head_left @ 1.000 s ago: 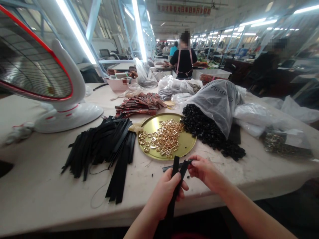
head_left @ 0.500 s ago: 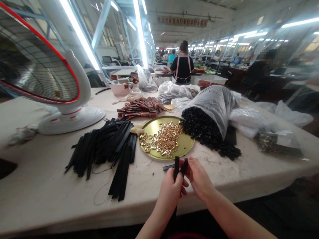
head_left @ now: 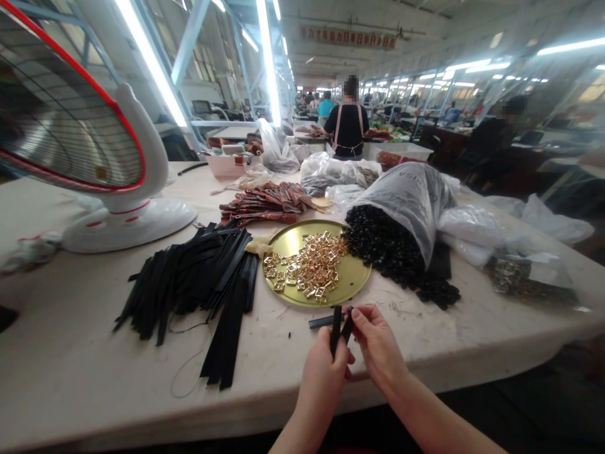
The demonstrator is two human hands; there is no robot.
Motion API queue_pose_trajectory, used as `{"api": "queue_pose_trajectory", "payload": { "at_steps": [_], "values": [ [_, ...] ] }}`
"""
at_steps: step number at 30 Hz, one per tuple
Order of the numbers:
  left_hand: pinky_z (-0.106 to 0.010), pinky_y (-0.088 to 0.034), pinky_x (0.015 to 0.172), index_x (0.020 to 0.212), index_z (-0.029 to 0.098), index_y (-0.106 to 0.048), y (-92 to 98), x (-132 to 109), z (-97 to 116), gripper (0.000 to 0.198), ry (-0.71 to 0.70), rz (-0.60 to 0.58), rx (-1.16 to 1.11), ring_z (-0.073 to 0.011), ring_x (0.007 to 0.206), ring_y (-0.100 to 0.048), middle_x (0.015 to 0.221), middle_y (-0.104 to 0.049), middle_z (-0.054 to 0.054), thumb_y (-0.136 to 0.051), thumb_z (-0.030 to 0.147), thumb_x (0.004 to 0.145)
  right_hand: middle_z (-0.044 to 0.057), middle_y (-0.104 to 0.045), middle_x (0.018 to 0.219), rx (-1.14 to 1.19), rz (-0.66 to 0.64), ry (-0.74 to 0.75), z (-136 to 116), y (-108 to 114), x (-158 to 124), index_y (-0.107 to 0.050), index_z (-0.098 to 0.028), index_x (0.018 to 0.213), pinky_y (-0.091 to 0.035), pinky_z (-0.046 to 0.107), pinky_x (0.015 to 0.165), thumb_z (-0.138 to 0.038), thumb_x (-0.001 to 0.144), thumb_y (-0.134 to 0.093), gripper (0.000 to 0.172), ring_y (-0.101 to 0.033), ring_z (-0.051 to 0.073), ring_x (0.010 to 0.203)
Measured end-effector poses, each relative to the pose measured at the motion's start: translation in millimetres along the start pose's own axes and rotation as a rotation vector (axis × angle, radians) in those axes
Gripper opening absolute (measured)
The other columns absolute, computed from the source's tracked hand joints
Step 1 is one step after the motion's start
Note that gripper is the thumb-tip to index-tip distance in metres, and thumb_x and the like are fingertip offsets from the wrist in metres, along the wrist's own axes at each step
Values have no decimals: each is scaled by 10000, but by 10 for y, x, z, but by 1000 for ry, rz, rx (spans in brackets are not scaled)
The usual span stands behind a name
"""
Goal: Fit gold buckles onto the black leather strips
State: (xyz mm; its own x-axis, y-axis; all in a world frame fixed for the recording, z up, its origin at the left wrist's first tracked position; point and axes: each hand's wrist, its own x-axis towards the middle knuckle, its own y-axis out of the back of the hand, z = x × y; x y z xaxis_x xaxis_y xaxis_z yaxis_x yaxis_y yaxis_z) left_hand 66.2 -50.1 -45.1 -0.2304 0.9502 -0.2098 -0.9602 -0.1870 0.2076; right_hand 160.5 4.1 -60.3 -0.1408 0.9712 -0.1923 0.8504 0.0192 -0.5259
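Observation:
My left hand (head_left: 322, 377) is closed around two black straps (head_left: 336, 326) whose ends stick up above its fingers. My right hand (head_left: 375, 345) pinches the top of the right-hand strap end, close against the left hand. Both hands hover at the table's near edge, just in front of a round gold tray (head_left: 352, 277) that holds several gold buckles (head_left: 309, 268). A single short black strap (head_left: 319, 322) lies flat on the table behind my hands.
A pile of black straps (head_left: 198, 280) lies left of the tray. A plastic bag spilling small black parts (head_left: 401, 252) sits to the right. A white and red fan (head_left: 94, 151) stands at the far left. Reddish-brown straps (head_left: 267, 202) lie behind. A person in a black top stands far back.
My hands have drawn closer together and lower toward the table edge. The strap ends stick out less above my left hand than before.

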Motion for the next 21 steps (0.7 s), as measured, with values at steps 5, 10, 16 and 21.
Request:
{"api": "queue_pose_trajectory", "payload": {
  "at_steps": [5,10,16,21],
  "values": [
    [-180,-352,349,810,193,-444,20,60,73,123,22,-40,2,-85,335,-459,509,-560,44,-406,310,802,29,-668,853,-227,25,162,-17,-10,-36,-585,-198,799,-438,327,777,-355,727,-660,188,-599,179,805],
    [-178,-296,318,928,173,-459,56,116,139,212,40,-75,-77,-79,303,-401,498,-532,54,-401,328,795,38,-662,856,-315,-13,187,-106,19,-12,-592,-191,832,-421,331,796,-355,780,-608,172,-592,179,815],
    [-210,-334,382,964,173,-488,43,128,144,286,-30,93,48,-103,362,-435,514,-536,40,-428,392,789,-17,-571,651,38,-236,-190,-14,30,38,-591,-163,851,-402,237,561,-318,729,-665,211,-523,116,599],
    [-190,-267,343,1006,157,-461,105,214,156,376,-9,49,-88,-86,325,-388,476,-500,56,-416,462,791,-37,-516,564,-205,-317,-167,-61,-43,21,-605,-148,738,-356,218,538,-368,715,-671,231,-453,92,543]
  ]
}}
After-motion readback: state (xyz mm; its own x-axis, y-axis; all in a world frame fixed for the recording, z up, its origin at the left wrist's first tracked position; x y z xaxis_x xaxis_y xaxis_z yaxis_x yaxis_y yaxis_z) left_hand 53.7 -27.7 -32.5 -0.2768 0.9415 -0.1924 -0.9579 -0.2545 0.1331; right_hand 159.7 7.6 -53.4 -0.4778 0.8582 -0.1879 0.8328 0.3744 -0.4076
